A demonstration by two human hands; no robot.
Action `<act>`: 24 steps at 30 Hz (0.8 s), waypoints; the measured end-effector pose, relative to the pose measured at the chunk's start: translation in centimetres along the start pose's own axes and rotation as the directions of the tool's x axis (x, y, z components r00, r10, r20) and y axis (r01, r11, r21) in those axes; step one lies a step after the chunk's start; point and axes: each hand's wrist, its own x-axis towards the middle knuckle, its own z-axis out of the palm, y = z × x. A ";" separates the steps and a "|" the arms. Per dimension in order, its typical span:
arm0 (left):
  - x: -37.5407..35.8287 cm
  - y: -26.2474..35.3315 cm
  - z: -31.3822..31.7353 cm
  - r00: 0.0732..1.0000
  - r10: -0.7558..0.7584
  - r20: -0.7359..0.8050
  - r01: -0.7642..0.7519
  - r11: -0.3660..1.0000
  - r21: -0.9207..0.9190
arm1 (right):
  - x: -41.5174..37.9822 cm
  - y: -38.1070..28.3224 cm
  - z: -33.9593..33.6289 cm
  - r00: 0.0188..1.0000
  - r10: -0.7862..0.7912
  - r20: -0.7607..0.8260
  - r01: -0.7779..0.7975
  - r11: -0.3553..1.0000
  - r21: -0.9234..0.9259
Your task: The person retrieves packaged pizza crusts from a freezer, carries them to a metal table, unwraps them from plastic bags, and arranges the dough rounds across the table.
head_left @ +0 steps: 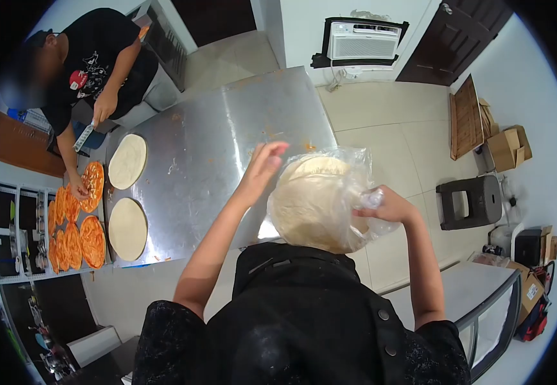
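My right hand (391,206) grips the gathered plastic of a clear plastic bag (363,168) near the table's right edge. Inside the bag is a stack of pale round dough bases (304,199); the lower part of the stack is partly hidden by the crumpled plastic. Just left of the bag, my left hand (264,172) is raised with its fingers stretched out and nothing in it. Two plain dough bases (128,229) lie flat at the left end of the steel table (208,147).
Across the table's left end, a co-worker (98,70) holds a metal utensil (84,137) over several sauce-covered bases (92,240). A dark stool (468,202) and cardboard boxes (508,146) stand to the right. Stains mark the tabletop.
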 end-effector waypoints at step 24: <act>-2.4 -4.6 -0.2 0.701 -0.369 -0.610 0.089 0.894 -0.438 | 1.1 -0.3 1.1 0.993 -0.021 -0.117 0.053 0.957 0.284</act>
